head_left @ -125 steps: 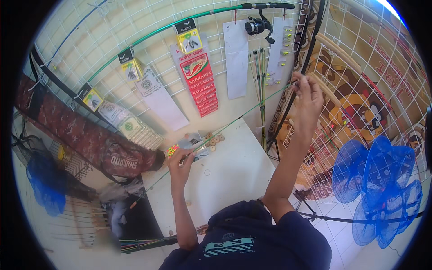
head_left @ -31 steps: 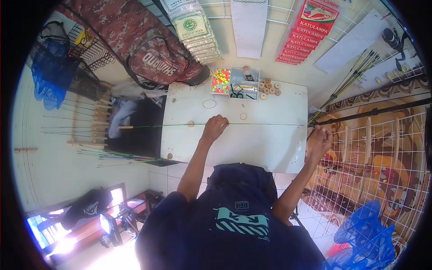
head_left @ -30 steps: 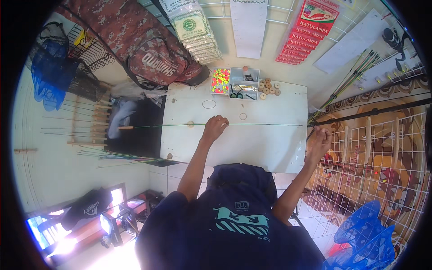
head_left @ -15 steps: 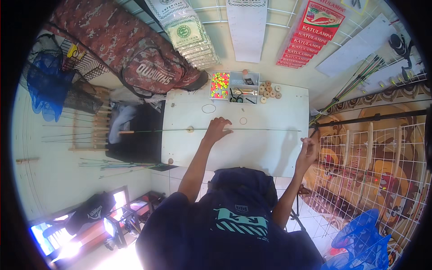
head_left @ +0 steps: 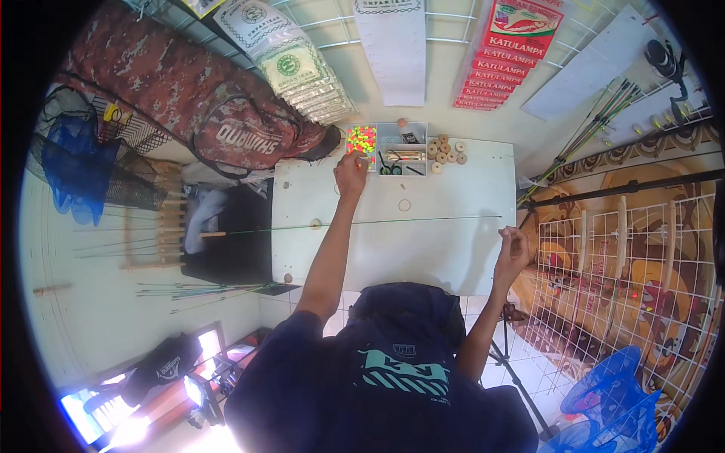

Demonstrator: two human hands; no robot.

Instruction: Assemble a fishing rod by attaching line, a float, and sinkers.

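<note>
My left hand [head_left: 350,177] is at the near edge of a compartment full of bright pink, yellow and green beads [head_left: 361,137]. Its fingers are bent together, and whatever they may grip is hidden. Close to the table's right edge, my right hand [head_left: 514,253] holds its fingers in a pinch; anything between them is too small to make out. A thin green fishing rod [head_left: 408,220] with a wooden handle [head_left: 214,234] lies across the white table [head_left: 438,257], just beyond my right hand. It passes over a small wooden disc [head_left: 315,224].
Beside the beads, a divided tray [head_left: 403,172] holds a small bottle and dark tools. Several wooden rings [head_left: 443,148] sit to its right. A loose thin ring [head_left: 404,205] lies mid-table. A tripod [head_left: 521,377] and a white wire grid [head_left: 604,287] stand at the right.
My left hand has moved away from the rod, forward and slightly left to the beads. My right hand stays near the rod's tip, its fingers pinched. The view has shifted slightly.
</note>
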